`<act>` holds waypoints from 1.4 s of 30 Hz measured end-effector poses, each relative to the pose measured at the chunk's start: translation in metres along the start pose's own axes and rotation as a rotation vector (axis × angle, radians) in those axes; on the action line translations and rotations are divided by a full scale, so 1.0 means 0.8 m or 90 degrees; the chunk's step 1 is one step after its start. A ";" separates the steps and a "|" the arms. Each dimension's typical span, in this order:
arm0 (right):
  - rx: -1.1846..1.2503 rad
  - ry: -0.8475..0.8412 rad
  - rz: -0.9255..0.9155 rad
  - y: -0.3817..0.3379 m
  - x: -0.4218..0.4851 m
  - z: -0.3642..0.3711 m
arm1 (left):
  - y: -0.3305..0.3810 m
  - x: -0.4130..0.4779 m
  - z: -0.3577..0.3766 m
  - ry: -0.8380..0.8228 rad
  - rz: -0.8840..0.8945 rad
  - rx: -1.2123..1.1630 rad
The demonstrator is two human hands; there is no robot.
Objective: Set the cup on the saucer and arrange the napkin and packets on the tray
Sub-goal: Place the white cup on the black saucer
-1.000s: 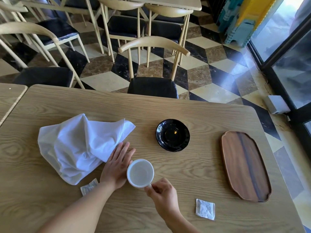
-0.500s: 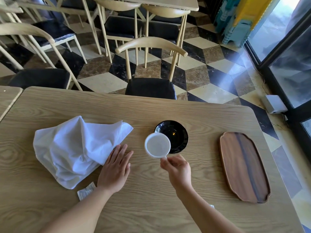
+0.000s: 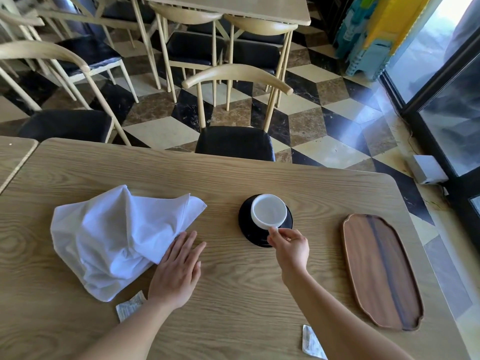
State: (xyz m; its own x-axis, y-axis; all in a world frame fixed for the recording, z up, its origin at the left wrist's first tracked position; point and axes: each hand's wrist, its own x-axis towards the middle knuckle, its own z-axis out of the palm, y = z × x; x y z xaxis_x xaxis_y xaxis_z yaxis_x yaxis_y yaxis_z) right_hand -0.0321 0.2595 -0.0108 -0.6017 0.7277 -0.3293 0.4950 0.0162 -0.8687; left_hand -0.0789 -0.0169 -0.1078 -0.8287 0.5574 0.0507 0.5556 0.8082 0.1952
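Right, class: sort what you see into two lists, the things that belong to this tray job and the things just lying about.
Job: cup, held by its handle; saucer; napkin; packet by the napkin; packet at the near edge; tray.

Lying about: chairs; far table; white box on the floor; plastic stools.
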 end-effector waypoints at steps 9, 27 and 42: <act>0.004 0.029 0.014 0.004 0.000 0.005 | 0.001 0.001 -0.001 0.007 0.008 -0.006; -0.141 -0.015 -0.004 0.007 -0.004 0.002 | 0.003 0.001 -0.006 -0.009 -0.001 -0.003; -0.101 -0.025 0.024 0.008 -0.004 -0.004 | 0.010 0.001 -0.017 -0.010 0.001 0.002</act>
State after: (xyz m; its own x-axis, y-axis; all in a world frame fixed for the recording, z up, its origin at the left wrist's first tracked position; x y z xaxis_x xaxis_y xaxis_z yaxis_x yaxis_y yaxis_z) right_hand -0.0253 0.2597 -0.0139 -0.6033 0.7029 -0.3767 0.6079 0.0996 -0.7877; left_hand -0.0765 -0.0126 -0.0929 -0.8267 0.5615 0.0355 0.5571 0.8080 0.1917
